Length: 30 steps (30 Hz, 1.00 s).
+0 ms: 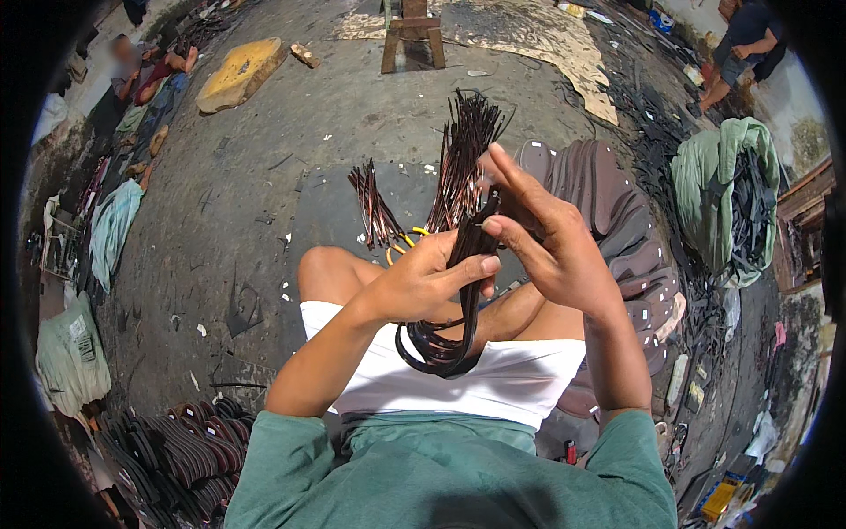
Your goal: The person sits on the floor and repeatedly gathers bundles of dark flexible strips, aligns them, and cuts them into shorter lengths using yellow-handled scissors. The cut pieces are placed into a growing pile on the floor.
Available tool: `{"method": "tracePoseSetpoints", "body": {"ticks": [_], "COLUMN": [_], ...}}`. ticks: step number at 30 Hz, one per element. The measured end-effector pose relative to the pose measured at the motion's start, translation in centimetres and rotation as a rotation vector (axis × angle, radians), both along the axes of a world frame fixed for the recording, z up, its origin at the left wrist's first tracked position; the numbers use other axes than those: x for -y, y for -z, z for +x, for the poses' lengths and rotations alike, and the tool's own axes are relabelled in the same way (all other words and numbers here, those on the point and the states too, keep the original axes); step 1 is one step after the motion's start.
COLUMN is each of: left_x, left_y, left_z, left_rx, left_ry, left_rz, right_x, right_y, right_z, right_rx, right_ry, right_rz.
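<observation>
My left hand is closed around a looped bundle of thin dark brown straps above my lap. The bundle's lower part curves down over my white shorts. At its upper end is my right hand, with fingers stretched apart and the thumb touching or very near the strap tips. Beyond my hands, a larger heap of similar dark straps lies on the floor. A smaller bunch of straps rests to its left. Yellow handles, probably of scissors, show partly beside my left hand.
Brown shoe soles lie in overlapping rows at my right; more soles are stacked at lower left. A green sack of black scraps stands at right. Ahead are a yellowish block and a wooden stool. Two other people are farther off.
</observation>
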<state>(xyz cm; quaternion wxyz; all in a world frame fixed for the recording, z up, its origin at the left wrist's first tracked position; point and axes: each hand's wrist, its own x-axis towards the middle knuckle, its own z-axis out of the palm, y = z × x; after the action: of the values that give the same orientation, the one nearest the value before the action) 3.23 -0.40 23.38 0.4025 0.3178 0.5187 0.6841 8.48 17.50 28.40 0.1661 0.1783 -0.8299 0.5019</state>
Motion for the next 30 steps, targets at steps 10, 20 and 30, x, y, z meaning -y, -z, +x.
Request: {"method": "tracePoseSetpoints", "body": {"ticks": [10, 20, 30], "left_x": [-0.2, -0.4, -0.5], "left_y": [1.2, -0.2, -1.9], "left_z": [0.6, 0.7, -2.0], "left_rx": [-0.004, -0.117, -0.018], "left_ry": [-0.019, -0.126, -0.386], "left_rz": [0.021, 0.028, 0.056], "right_x": [-0.1, 1.3, 2.6], "right_y": [-0.7, 1.6, 6.7], "right_z": [0.5, 0.0, 1.4], "right_rx": [0.294, -0.04, 0.267], "right_ry": [-0.034, 0.046, -0.024], "right_rz": [0.011, 0.079, -0.244]}}
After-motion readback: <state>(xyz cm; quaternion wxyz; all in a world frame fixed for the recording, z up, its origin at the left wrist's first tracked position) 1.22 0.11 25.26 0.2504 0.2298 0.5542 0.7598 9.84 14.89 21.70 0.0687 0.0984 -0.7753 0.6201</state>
